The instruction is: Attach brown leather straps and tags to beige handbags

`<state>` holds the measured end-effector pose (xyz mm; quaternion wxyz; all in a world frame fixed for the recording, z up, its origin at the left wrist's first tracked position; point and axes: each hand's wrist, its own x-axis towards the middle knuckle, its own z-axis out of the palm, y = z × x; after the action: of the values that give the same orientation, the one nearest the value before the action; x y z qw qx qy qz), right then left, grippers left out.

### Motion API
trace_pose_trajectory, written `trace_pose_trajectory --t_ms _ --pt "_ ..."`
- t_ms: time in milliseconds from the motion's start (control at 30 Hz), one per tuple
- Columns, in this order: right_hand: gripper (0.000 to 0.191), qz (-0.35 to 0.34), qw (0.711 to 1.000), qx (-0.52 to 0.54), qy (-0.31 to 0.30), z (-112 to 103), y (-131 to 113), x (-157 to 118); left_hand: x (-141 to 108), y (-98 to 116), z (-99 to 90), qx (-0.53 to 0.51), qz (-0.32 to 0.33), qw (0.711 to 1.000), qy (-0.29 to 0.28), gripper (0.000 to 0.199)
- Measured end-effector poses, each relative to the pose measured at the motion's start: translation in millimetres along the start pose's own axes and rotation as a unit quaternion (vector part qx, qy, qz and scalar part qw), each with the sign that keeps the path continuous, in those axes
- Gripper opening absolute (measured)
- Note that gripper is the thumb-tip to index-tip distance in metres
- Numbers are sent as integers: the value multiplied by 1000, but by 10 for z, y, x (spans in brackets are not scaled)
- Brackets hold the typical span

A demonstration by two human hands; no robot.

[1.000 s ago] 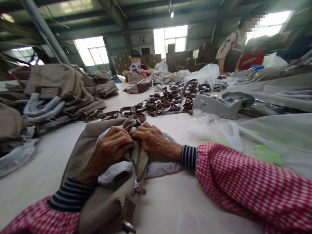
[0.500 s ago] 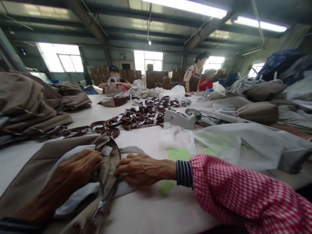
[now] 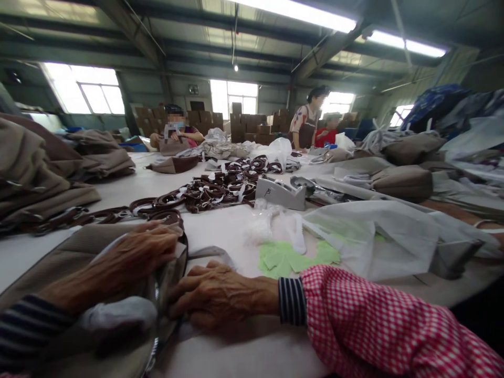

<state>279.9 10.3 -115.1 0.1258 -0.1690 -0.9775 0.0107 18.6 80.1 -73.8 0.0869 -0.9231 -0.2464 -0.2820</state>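
Note:
A tan fabric bag [image 3: 59, 257] with a metal zipper lies on the white table [image 3: 220, 226] right in front of me. My left hand [image 3: 129, 257] lies flat over the bag's open top, pressing on white stuffing paper [image 3: 114, 315] that sticks out of it. To the right of the zipper, my right hand [image 3: 214, 294] rests on the bag's edge with its fingers curled against the fabric. Both arms wear red checked sleeve covers over striped cuffs.
A heap of brown leather straps [image 3: 220, 186] lies mid-table, with a grey tape dispenser [image 3: 281, 193] beside it. Green paper pieces [image 3: 291, 257] and clear plastic bags [image 3: 378, 231] lie to the right. Tan bags [image 3: 43, 173] are stacked on the left. Other people work at the far end.
The camera has dropped lower and turned right. My left hand slid forward over the bag's opening. My right hand moved off the zipper top down to the bag's right edge.

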Motion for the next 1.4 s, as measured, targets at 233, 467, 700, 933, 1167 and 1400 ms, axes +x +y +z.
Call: trace_pose_trajectory --t_ms 233,467,700,933,1167,1400 --pt "21 30 998 14 49 -435 -75 -324 -490 -231 219 32 -142 987 -62 18" --pt "25 506 836 5 210 -1044 607 -1098 -529 -368 312 9 -161 985 -66 35" --pt "48 582 703 354 205 -789 868 -1302 -481 -220 295 -11 -201 976 -82 36" --pt "52 541 711 328 307 -980 878 -1352 -438 -208 284 -38 -211 974 -73 27" --pt "54 512 748 311 287 -1227 796 -1259 -430 -209 300 -56 -211 974 -62 26" --pt "44 442 832 330 61 -1293 735 -1306 -403 -103 233 -41 -194 977 -75 25"
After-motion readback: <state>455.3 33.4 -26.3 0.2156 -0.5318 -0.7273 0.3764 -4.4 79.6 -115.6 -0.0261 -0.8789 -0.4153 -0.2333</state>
